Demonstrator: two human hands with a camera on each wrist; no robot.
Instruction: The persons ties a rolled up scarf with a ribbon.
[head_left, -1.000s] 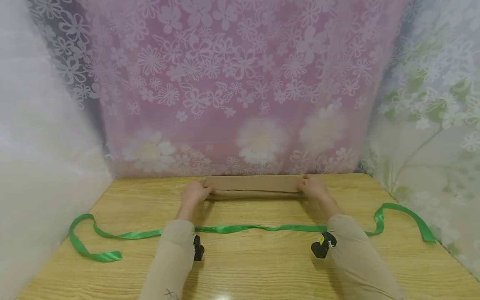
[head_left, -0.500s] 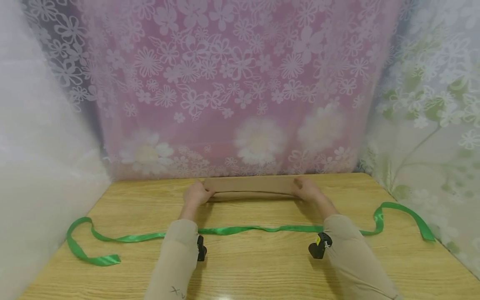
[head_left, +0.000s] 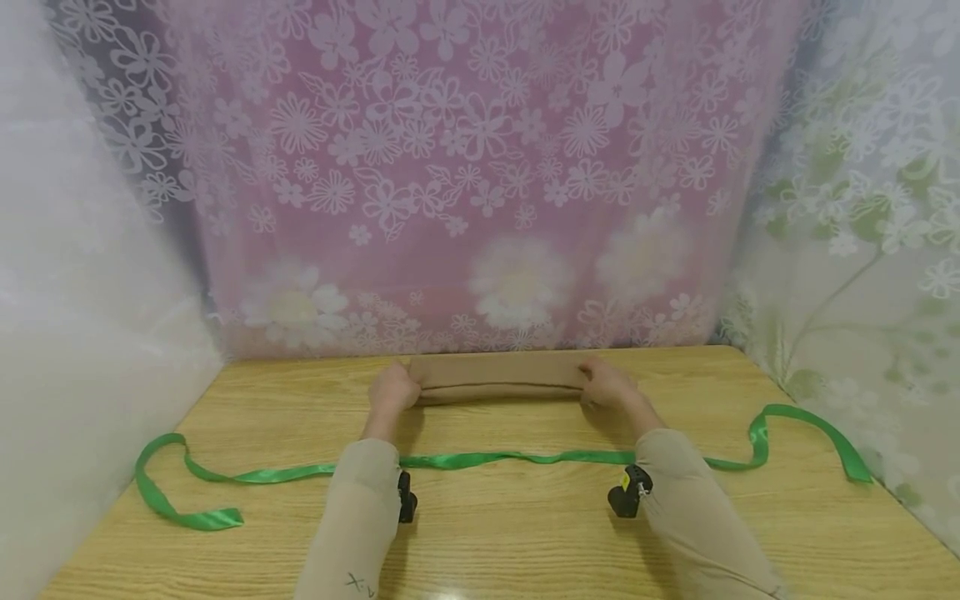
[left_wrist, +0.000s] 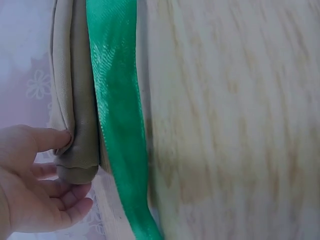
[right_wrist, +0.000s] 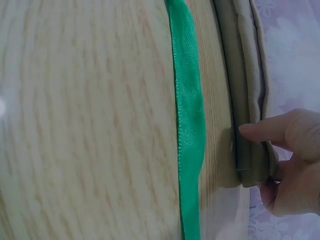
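Observation:
A brown cloth (head_left: 498,371), folded into a long narrow strip, lies crosswise near the far edge of the table. At its left end, my left hand (head_left: 394,388) grips it; the left wrist view has the thumb on the folded layers (left_wrist: 82,100) and the other fingers curled around the end. My right hand (head_left: 611,385) pinches the opposite end, with its thumb on the near side of the cloth (right_wrist: 245,100) and fingers behind. Nearer than the cloth, a green satin ribbon (head_left: 461,460) stretches sideways beneath both forearms, touched by neither hand.
The ribbon's two tails curl on the wooden table (head_left: 517,533) at left and right. A pink floral curtain (head_left: 465,208) hangs behind the table. Pale sheets (head_left: 82,250) flank it. A small black camera (head_left: 628,492) sits on each wrist.
My right hand has slid leftward and my left hand slightly rightward, so they are closer together. The cloth's visible span between them is a little shorter. The ribbon stays put.

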